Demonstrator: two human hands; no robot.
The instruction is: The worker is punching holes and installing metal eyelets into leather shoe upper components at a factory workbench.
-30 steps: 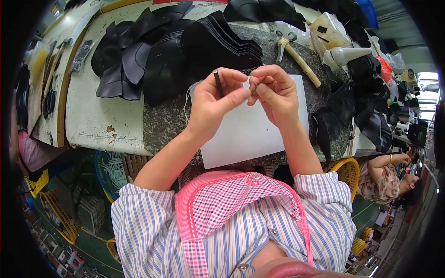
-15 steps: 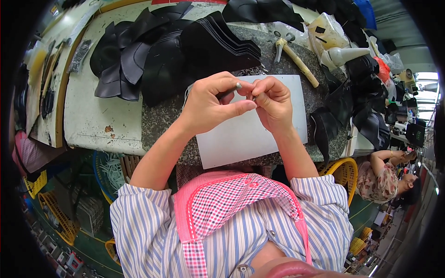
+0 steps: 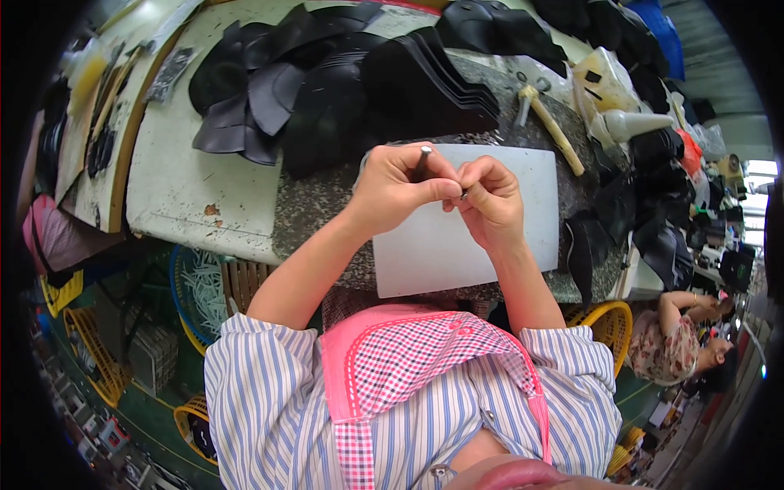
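Note:
Both hands are together over a pale grey-white sheet (image 3: 445,265) on the dark speckled slab (image 3: 314,214). In my left hand (image 3: 394,186), a short dark metal rod (image 3: 421,166) with a shiny end rises between the thumb and fingers. My right hand (image 3: 495,201) is closed in a pinch, its fingertips touching those of the left. A tiny dark piece (image 3: 464,194) shows at the right fingertips; it is too small to name. Beyond my hands lies a stack of black curved leather-like pieces (image 3: 425,82).
A wooden-handled hammer (image 3: 557,137) rests at the far right, near a white nozzled bottle (image 3: 633,124). More black pieces (image 3: 590,245) lie along the slab's right side. Below the table edge is a yellow basket (image 3: 606,331); a co-worker (image 3: 674,343) sits at the right.
The rod in my left hand has tipped more upright. My left thumb has closed in against the right fingertips. The whole view has shifted slightly.

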